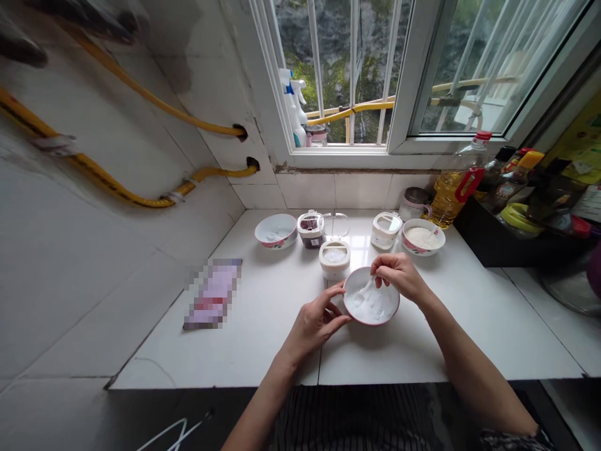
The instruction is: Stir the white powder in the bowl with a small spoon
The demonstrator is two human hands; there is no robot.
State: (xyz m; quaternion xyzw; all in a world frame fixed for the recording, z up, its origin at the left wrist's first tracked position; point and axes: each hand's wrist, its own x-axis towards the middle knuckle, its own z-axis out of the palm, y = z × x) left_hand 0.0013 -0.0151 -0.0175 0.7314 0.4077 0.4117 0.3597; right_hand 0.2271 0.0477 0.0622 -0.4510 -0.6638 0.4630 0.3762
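A white bowl point(384, 308) with a reddish rim rests on the counter in front of me, white powder in its bottom. My left hand point(322, 313) grips the bowl's left side, thumb and fingers at the rim. Over the far right of the bowl, my right hand point(397, 275) pinches the handle of a white spoon point(364, 294), its tip down in the powder. Just behind the bowl stands a small white container point(335, 262) with its clear lid raised and white contents inside.
Along the back are a flowered bowl point(276, 232), a container of dark contents point(311, 230), another white container point(385, 230) and a bowl of pale grains point(423, 238). An oil bottle point(453, 188) and a black box point(493, 232) of bottles stand right. A blurred purple packet point(215, 294) lies left.
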